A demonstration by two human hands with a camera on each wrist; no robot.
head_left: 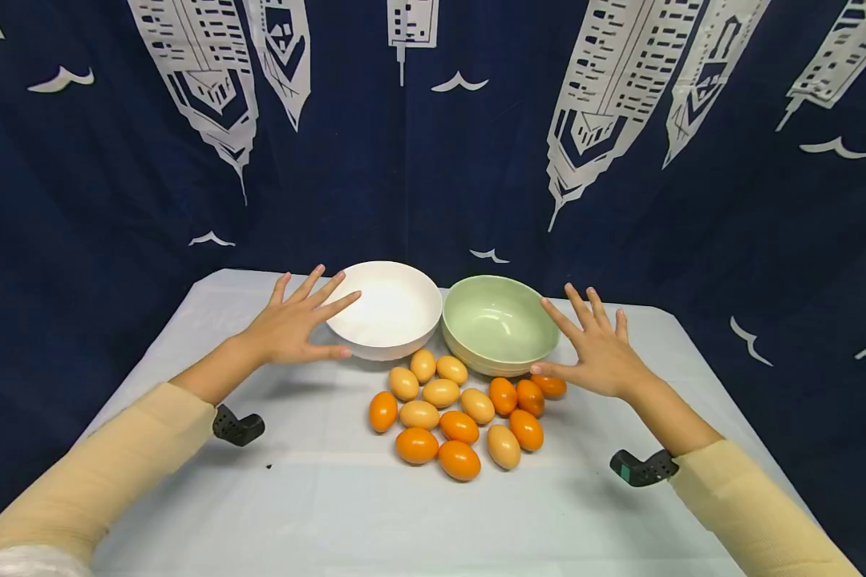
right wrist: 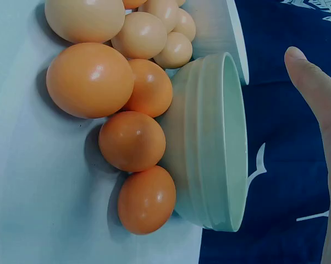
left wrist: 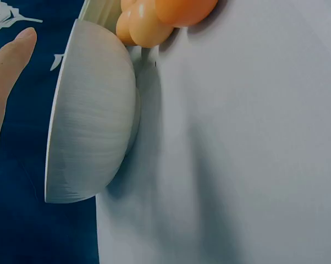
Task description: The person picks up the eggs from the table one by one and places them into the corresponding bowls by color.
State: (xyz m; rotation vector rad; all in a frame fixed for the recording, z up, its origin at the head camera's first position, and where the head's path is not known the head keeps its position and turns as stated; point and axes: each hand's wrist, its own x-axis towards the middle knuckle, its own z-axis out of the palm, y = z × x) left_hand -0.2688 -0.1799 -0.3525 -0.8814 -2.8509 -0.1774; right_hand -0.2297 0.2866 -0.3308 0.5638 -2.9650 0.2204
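Note:
My left hand [head_left: 289, 324] hovers with fingers spread at the left side of a white bowl [head_left: 386, 308]; only its thumb [left wrist: 11, 60] shows in the left wrist view. My right hand [head_left: 599, 349] is likewise spread, beside a pale green bowl [head_left: 501, 320]. Neither hand holds anything. In front of the bowls lie several eggs, some deep orange [head_left: 459, 461] and some pale tan [head_left: 503, 447]. In the right wrist view, orange eggs [right wrist: 146, 199] lie close against the green bowl [right wrist: 207, 143]. Both bowls look bare inside.
A pale cloth covers the table [head_left: 317, 505]. Behind it hangs a dark blue curtain [head_left: 404, 176] with white building prints. Black devices [head_left: 238, 426] sit at the cuffs of both sleeves. One small dark speck [head_left: 269, 466] lies on the cloth at left.

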